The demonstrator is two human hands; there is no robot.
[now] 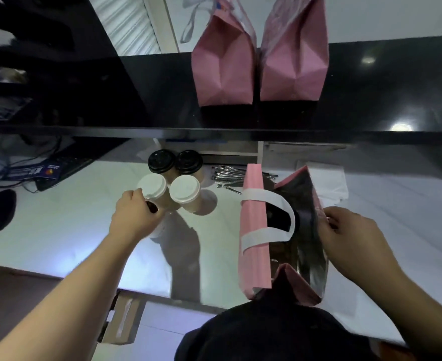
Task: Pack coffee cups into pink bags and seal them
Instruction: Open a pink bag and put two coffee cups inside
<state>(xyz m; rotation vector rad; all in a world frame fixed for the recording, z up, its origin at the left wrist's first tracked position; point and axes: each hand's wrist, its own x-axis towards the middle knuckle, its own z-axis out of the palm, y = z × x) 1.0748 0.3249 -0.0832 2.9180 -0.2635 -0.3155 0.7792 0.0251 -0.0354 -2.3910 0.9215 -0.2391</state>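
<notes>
Head cam, looking down. Our left hand (134,212) is curled round the nearer-left white-lid cup (152,187), thumb on its side, fingers wrapped behind; the cup stands on the white surface (71,230). Just beside it to the right is a 2nd white-lid cup (184,188), touching or nearly so. Behind those two stand 2 black-lid cups (175,161), side by side, so the 4 make a tight square.

Our right hand (350,233) pinches the right rim of the open bag (253,230), fingers closed on the edge, holding the mouth apart. The bag is pink outside w/ silver lining (308,230) inside, and stands on the surface right of the cups, well apart from them. A white handle (266,196) loops across its mouth. Something dark sits inside under the handle; can't tell what.

Btwn cups and bag, further back, lies a bunch of shiny sticks (227,175). White sheets (329,178) lie behind the bag to the right.

Above, on a glossy black shelf (371,100), 2 closed pink bags (259,61) stand upright, touching each other. Far left: a keyboard (66,165) and cables.
</notes>
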